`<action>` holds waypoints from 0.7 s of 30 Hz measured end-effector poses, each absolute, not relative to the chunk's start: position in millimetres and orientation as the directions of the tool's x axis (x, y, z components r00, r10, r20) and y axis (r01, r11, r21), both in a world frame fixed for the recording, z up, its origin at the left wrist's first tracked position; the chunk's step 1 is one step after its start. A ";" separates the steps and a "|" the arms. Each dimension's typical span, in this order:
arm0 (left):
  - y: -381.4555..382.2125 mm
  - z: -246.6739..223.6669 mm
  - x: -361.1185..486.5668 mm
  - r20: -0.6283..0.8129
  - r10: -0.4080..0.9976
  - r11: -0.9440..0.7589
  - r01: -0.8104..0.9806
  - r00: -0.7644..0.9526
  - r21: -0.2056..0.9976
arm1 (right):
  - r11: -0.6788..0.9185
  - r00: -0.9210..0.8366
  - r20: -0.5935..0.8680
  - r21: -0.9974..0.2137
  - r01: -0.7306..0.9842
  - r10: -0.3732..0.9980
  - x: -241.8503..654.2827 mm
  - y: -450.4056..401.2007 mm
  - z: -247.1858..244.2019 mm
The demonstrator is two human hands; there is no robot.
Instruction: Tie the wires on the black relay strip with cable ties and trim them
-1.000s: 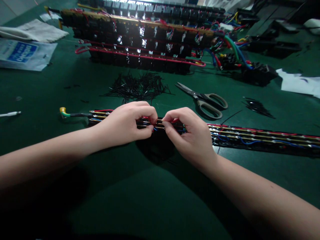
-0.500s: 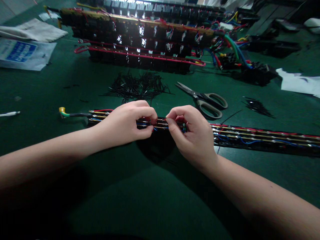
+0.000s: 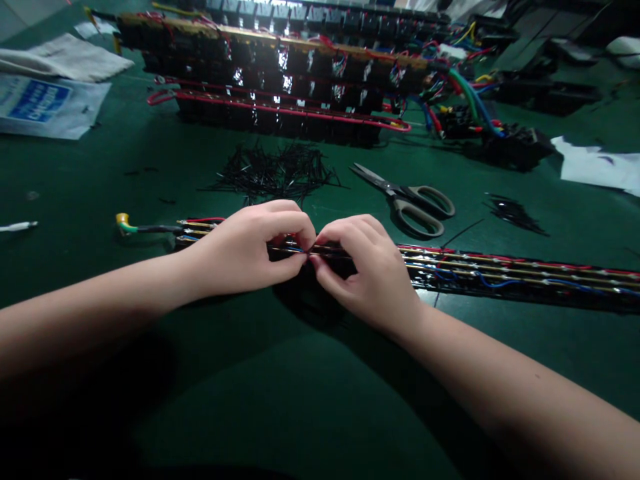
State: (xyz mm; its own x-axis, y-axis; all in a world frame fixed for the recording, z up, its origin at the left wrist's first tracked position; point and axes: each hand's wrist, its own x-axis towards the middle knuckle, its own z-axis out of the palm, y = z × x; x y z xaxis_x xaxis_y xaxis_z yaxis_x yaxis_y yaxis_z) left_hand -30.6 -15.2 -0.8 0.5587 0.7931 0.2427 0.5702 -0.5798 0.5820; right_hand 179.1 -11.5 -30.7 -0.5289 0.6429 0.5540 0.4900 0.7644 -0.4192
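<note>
A long dark strip [image 3: 500, 270] with brass-coloured rails and red and blue wires lies across the table in front of me. A short cable [image 3: 155, 229] with a yellow connector [image 3: 122, 223] leaves its left end. Over the strip's left part, my left hand [image 3: 260, 243] is closed, thumb and forefinger curled near the rails. My right hand [image 3: 373, 267] pinches right beside it, the fingertips of both hands almost meeting. Whatever lies between the fingertips is too small and too covered to name. Just behind the strip, grey-handled scissors [image 3: 407, 200] lie partly open.
A heap of cut black ties [image 3: 275, 170] lies behind my hands, a smaller bunch [image 3: 515, 212] to the right. Large wired black assemblies [image 3: 280, 73] stand along the back. A plastic packet [image 3: 45, 107] and a cloth [image 3: 75, 59] are at left, white paper [image 3: 600, 167] at right.
My right hand has moved left along the strip, and its fingertips have come close against those of my left hand. My left hand stays nearly in place.
</note>
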 end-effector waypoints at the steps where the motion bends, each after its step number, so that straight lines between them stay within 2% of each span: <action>1: -16.4 1.4 -31.0 0.247 0.778 -0.604 0.580 0.577 0.546 | 0.787 -0.563 0.555 -0.368 0.495 0.613 179.3 -11.0 -32.3; 3: -19.5 5.9 -31.5 0.279 0.724 -0.685 0.614 0.630 0.392 | 0.810 -0.606 0.544 -0.307 0.500 0.580 180.0 -10.6 -34.9; 6: -25.2 11.4 -31.2 0.355 0.598 -0.786 0.612 0.718 0.087 | 0.819 -0.625 0.535 -0.290 0.495 0.568 181.4 -11.0 -36.3; 9: -31.0 15.4 -30.0 0.383 0.505 -0.808 0.580 0.774 -0.107 | 0.818 -0.621 0.538 -0.295 0.494 0.569 181.9 -11.9 -35.9; 15: -37.7 17.9 -25.8 0.392 0.370 -0.806 0.501 0.842 -0.315 | 0.806 -0.599 0.547 -0.305 0.507 0.584 181.1 -12.4 -38.0; 21: -38.2 12.5 -24.1 0.391 0.224 -0.842 0.379 0.893 -0.384 | 0.809 -0.587 0.567 -0.303 0.504 0.578 180.7 -11.7 -41.7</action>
State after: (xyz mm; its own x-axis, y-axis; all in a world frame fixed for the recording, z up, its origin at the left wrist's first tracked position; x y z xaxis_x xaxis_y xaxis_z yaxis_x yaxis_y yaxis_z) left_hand -24.1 -38.2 12.5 0.8929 0.2239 0.3906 0.3790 -0.8421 -0.3837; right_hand 180.7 -11.7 -41.7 -0.5866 0.5780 0.5673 0.5044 0.8088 -0.3025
